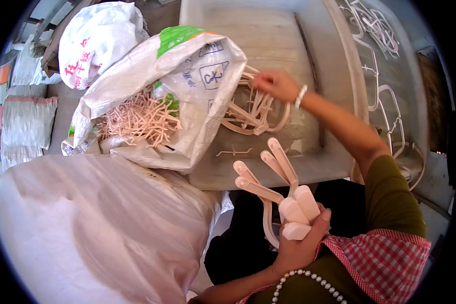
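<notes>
My left hand (304, 238) is closed around several pale pink plastic pieces (296, 207), held above my lap. These have thick blocky ends near my palm and long curved arms with rounded tips pointing away from me. Farther off, my right hand (276, 85) is over a heap of pink plastic frames (258, 119) in the large tray (268, 30). Its fingers are curled and blurred by motion; what they hold, if anything, is hidden. One small thin pink piece (234, 152) lies apart on the tray bottom.
An open woven sack (207, 116) full of thin pink branched pieces (142, 119) leans into the tray's left side. A large whitish covered bundle (101, 228) bulges at near left. White plastic frames (375, 30) lie in another tray at right. A white bag (99, 40) stands at far left.
</notes>
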